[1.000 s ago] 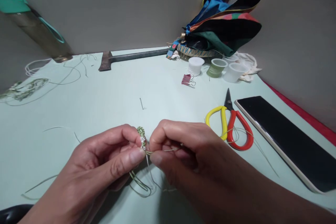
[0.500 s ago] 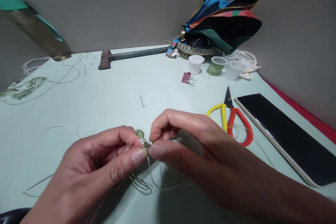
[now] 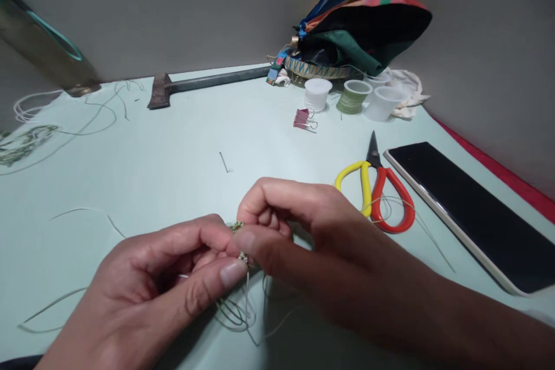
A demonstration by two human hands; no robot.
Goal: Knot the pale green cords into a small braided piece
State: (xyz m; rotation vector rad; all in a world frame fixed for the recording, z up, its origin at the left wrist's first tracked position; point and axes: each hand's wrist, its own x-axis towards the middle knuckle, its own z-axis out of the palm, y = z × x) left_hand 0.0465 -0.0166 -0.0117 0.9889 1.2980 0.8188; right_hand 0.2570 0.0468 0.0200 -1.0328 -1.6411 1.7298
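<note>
A small green-and-white knotted cord piece [image 3: 243, 258] is pinched between the thumb and forefinger of my left hand [image 3: 173, 277]. My right hand [image 3: 295, 231] is closed at the upper end of the same piece, its thumb and forefinger pressed on the green looped part. Most of the knotwork is hidden behind my fingertips. Loose green and white cords [image 3: 234, 315] hang below my hands in loops. I cannot make out whether a single strand is also held in the right fingers.
Yellow-and-red-handled scissors [image 3: 373, 185] lie right, beside a phone [image 3: 468, 208]. Thread spools [image 3: 353, 98], a binder clip [image 3: 303, 119], a hammer-like tool [image 3: 162, 92] and a colourful fabric item [image 3: 347, 34] sit at the back. A bottle [image 3: 47, 40] and knotted cord [image 3: 26, 144] are left.
My right hand has moved left and onto the upper part of the knotted piece, covering more of it. The whole view has shifted slightly, with background things now farther left and higher.
</note>
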